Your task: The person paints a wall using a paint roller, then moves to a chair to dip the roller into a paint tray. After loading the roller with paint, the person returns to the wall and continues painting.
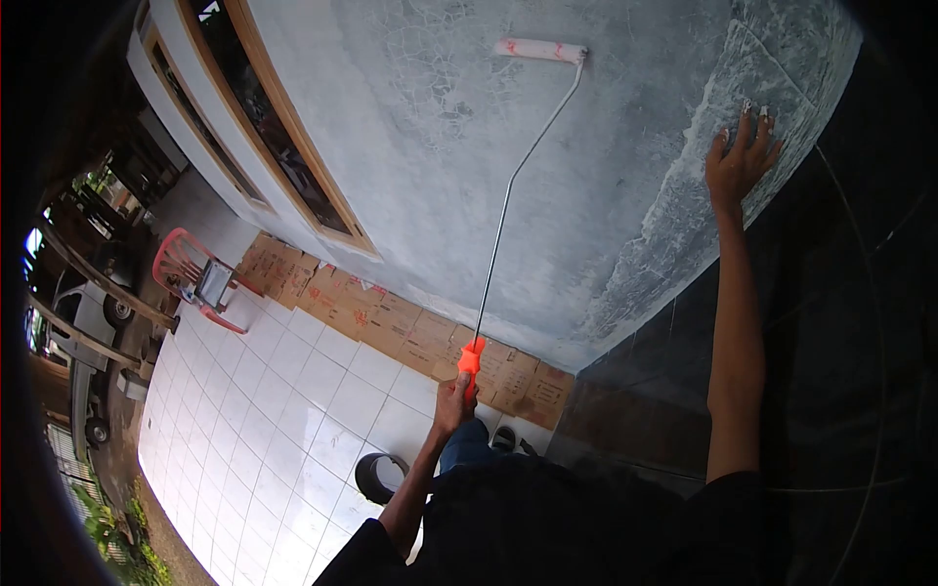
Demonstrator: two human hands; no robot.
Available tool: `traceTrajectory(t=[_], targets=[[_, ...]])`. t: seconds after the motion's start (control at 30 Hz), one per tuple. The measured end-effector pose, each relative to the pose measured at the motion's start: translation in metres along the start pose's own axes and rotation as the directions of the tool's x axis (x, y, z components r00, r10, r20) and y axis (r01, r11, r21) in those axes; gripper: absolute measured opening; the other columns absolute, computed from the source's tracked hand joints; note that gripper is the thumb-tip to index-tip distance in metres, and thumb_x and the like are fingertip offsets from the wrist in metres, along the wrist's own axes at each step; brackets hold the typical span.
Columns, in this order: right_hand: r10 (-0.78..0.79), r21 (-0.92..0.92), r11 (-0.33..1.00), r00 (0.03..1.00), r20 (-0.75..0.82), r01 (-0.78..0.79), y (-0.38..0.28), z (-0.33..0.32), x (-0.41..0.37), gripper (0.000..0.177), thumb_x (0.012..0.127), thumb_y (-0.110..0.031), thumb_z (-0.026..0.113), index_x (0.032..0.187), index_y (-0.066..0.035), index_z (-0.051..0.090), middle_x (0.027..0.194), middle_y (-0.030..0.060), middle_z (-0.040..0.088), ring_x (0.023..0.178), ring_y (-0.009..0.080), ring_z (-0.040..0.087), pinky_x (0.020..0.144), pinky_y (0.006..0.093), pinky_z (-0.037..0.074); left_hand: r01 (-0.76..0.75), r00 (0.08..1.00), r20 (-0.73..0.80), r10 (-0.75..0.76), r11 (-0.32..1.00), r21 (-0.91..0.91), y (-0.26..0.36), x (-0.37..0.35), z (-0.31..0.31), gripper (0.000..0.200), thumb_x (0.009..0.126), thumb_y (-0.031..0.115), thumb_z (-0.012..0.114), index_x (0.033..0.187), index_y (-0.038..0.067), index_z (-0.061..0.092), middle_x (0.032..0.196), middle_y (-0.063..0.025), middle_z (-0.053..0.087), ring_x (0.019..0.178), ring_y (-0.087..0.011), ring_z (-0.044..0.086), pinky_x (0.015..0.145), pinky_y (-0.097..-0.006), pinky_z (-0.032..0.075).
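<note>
My left hand (453, 404) is wrapped round the orange handle (471, 359) of a paint roller. Its long, bent metal rod (508, 186) runs up to a white roller sleeve (539, 50) with pinkish-red marks, which lies against the grey wall (440, 186). My right hand (741, 166) has its fingers spread at the rough, patchy strip near the wall's right edge; it seems to rest on the surface. Whitish smears show on its fingertips. Below my left forearm, a dark bucket (368, 479) with something pale inside stands on the tiles.
Flattened cardboard (410, 337) lines the foot of the wall. White floor tiles (283, 410) spread to the left, with a red plastic chair (186, 269) holding a greyish item. Wood-framed windows (283, 146) sit in the wall. A parked vehicle (88, 332) is beyond.
</note>
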State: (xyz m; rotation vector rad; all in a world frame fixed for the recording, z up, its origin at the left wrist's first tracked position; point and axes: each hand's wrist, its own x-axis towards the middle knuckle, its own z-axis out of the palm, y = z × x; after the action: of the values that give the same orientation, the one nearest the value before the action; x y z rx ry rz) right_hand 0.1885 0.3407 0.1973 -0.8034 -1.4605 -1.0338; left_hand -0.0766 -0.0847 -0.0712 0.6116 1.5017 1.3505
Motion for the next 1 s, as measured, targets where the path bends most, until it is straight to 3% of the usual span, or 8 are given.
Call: traceTrajectory(t=[0.1,0.23,0.5,0.63,0.77,0.87,0.9,1.0], targets=[[0.009,-0.001,1.000,1.000,0.003,-0.009,-0.002,-0.001,0.000,0.047,0.089,-0.024,0.050,0.133,-0.011,0.041,0.136,0.0163,0.036,0.130,0.0337,0.033,0.103,0.0592,0.021,0.066,0.997,0.037,-0.063,0.994,-0.090,-0.052,-0.020,0.021,0.058,0.091,0.056,0.039,0.064,0.006,0.052,0.051,-0.0009,0.046,0.040,-0.0111,0.043,0.038,-0.0250,0.032],[0.013,-0.003,1.000,1.000,0.027,-0.013,-0.001,-0.002,0.001,0.046,0.089,-0.023,0.049,0.132,-0.010,0.041,0.136,0.0165,0.036,0.130,0.0334,0.032,0.104,0.0587,0.021,0.081,0.997,0.020,-0.080,0.995,-0.055,-0.045,-0.029,0.036,0.059,0.091,0.057,0.038,0.064,0.006,0.052,0.049,-0.0019,0.044,0.038,-0.0115,0.042,0.037,-0.0245,0.032],[0.003,-0.011,1.000,1.000,0.011,-0.003,-0.002,-0.001,0.001,0.047,0.088,-0.023,0.050,0.133,-0.010,0.040,0.136,0.0164,0.035,0.131,0.0323,0.032,0.104,0.0583,0.022,-0.110,0.993,-0.047,0.107,0.992,-0.059,0.065,0.029,0.000,0.058,0.092,0.057,0.035,0.063,0.008,0.045,0.046,0.0004,0.038,0.034,-0.0094,0.035,0.033,-0.0250,0.026],[-0.002,0.001,1.000,1.000,-0.004,0.002,-0.002,-0.002,0.002,0.047,0.089,-0.023,0.049,0.133,-0.010,0.040,0.136,0.0164,0.036,0.130,0.0323,0.032,0.104,0.0583,0.022,-0.119,0.993,-0.022,0.119,0.993,-0.022,0.025,0.046,-0.023,0.056,0.092,0.056,0.037,0.062,0.009,0.044,0.045,0.0009,0.037,0.034,-0.0086,0.034,0.033,-0.0251,0.026],[-0.012,0.009,1.000,1.000,-0.018,0.012,-0.003,-0.003,0.003,0.046,0.089,-0.022,0.049,0.133,-0.010,0.041,0.137,0.0165,0.035,0.130,0.0324,0.033,0.103,0.0584,0.022,-0.013,0.999,-0.047,0.016,0.998,0.063,-0.090,0.043,-0.064,0.057,0.092,0.053,0.041,0.058,0.008,0.047,0.048,0.0006,0.041,0.040,-0.0089,0.039,0.038,-0.0256,0.030],[-0.003,-0.002,1.000,1.000,-0.007,0.003,-0.003,-0.002,0.002,0.046,0.089,-0.022,0.049,0.133,-0.009,0.040,0.137,0.0167,0.035,0.130,0.0327,0.033,0.104,0.0584,0.022,-0.043,0.993,-0.099,0.066,0.974,0.220,-0.156,0.035,-0.090,0.056,0.092,0.052,0.041,0.060,0.007,0.049,0.045,-0.0003,0.042,0.034,-0.0102,0.039,0.032,-0.0259,0.029],[0.003,-0.006,1.000,1.000,-0.003,-0.003,-0.003,-0.002,0.002,0.046,0.089,-0.022,0.049,0.133,-0.009,0.040,0.137,0.0167,0.035,0.130,0.0328,0.033,0.104,0.0583,0.022,-0.062,0.988,-0.117,0.101,0.953,0.297,-0.167,0.037,-0.095,0.056,0.092,0.052,0.041,0.060,0.007,0.049,0.046,0.0001,0.042,0.034,-0.0100,0.039,0.032,-0.0258,0.029],[0.007,-0.010,1.000,1.000,0.002,-0.007,-0.002,0.000,0.000,0.047,0.089,-0.022,0.049,0.133,-0.009,0.040,0.137,0.0170,0.035,0.130,0.0331,0.032,0.104,0.0581,0.022,0.033,0.992,-0.123,-0.007,0.977,0.209,-0.109,0.036,-0.090,0.056,0.092,0.049,0.045,0.055,0.006,0.046,0.048,0.0008,0.042,0.043,-0.0094,0.040,0.041,-0.0283,0.031]])
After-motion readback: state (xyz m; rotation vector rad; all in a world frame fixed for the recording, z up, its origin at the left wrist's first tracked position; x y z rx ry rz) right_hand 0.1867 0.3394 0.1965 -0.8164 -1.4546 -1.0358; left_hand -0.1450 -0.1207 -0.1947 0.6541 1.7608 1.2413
